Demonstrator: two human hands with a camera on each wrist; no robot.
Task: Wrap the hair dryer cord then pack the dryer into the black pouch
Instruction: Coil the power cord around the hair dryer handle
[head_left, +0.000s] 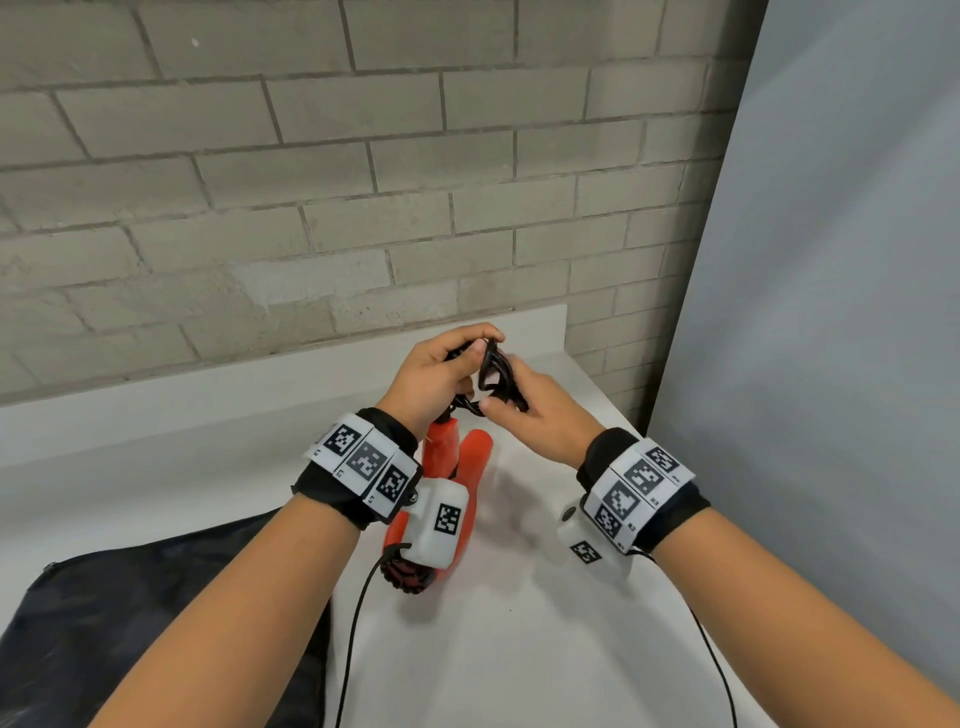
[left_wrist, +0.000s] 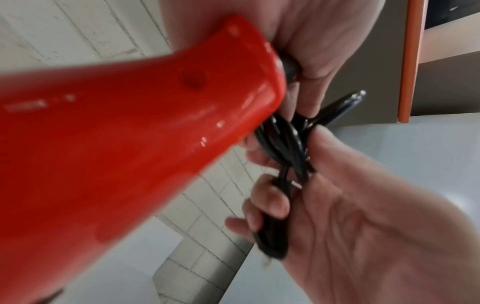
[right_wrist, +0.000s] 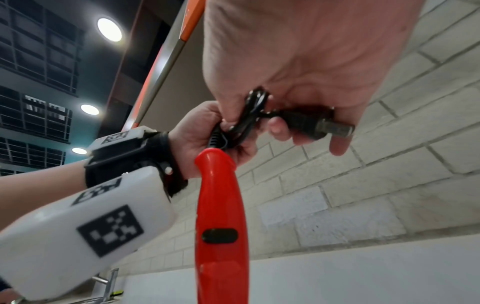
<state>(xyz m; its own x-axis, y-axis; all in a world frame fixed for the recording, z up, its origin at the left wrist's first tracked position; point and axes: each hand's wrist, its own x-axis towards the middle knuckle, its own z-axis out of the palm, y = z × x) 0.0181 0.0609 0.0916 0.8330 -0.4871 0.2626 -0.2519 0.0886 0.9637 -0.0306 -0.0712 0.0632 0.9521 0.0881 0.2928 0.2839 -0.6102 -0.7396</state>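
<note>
A red hair dryer (head_left: 454, 478) hangs over the white table, handle end up, partly hidden by my left wrist camera. Its black cord (head_left: 493, 371) is gathered in loops above the handle (right_wrist: 221, 195). My left hand (head_left: 441, 374) grips the cord bundle just above the handle end (left_wrist: 283, 67). My right hand (head_left: 524, 405) pinches the cord loops (left_wrist: 283, 144) and holds the black plug (right_wrist: 311, 125) in its curled fingers. The black pouch (head_left: 156, 623) lies flat on the table at the lower left.
A grey brick wall (head_left: 311, 182) rises behind the white table (head_left: 519, 649). A pale panel (head_left: 831, 312) closes off the right side. Thin black cables (head_left: 358, 623) run from both wrist cameras toward me.
</note>
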